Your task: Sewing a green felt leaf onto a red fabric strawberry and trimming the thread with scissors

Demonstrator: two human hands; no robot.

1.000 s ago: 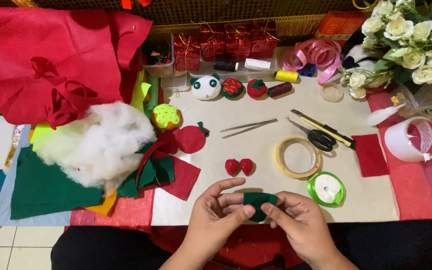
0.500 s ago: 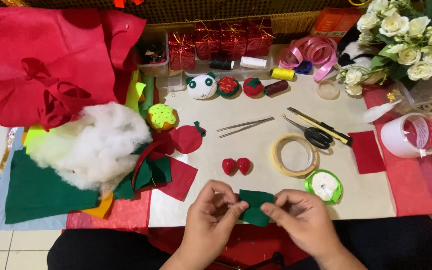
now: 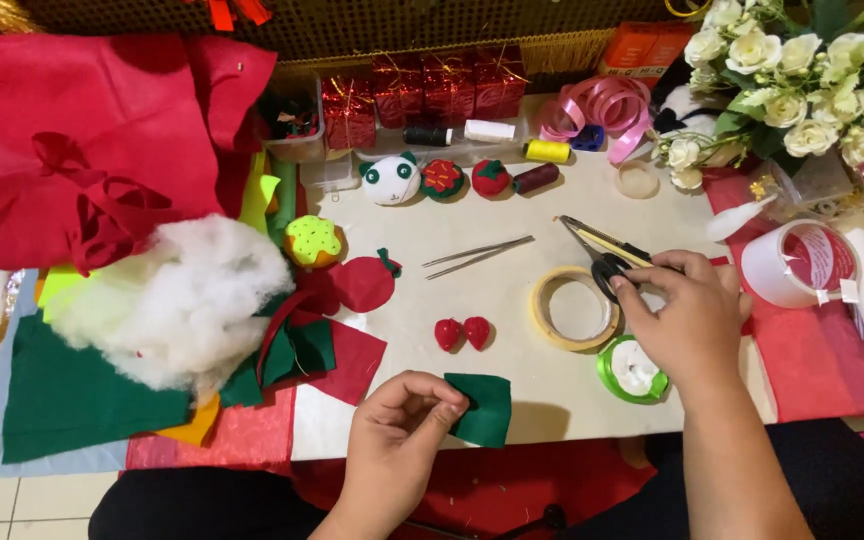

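My left hand (image 3: pixel 400 430) pinches a small dark green felt square (image 3: pixel 482 408) by its left edge, just above the table's near edge. My right hand (image 3: pixel 687 315) has reached out to the right and lies over the black-handled scissors (image 3: pixel 602 262), fingers curled at the handles; whether it grips them I cannot tell. A roll of clear tape (image 3: pixel 574 308) lies just left of that hand, and a green ribbon spool (image 3: pixel 634 368) sits under its wrist. Two small red felt strawberries (image 3: pixel 462 332) rest on the table between my hands.
White stuffing (image 3: pixel 177 300) and red and green felt pieces (image 3: pixel 72 400) pile up at the left. Metal tweezers (image 3: pixel 477 252), a panda ornament (image 3: pixel 392 180), thread spools (image 3: pixel 546 150), pink ribbon (image 3: pixel 597 105), a large tape roll (image 3: pixel 797 262) and white flowers (image 3: pixel 792 80) lie beyond and to the right.
My right hand let go of the green felt and moved up and right onto the scissors. My left hand alone now holds the felt, unfolded.
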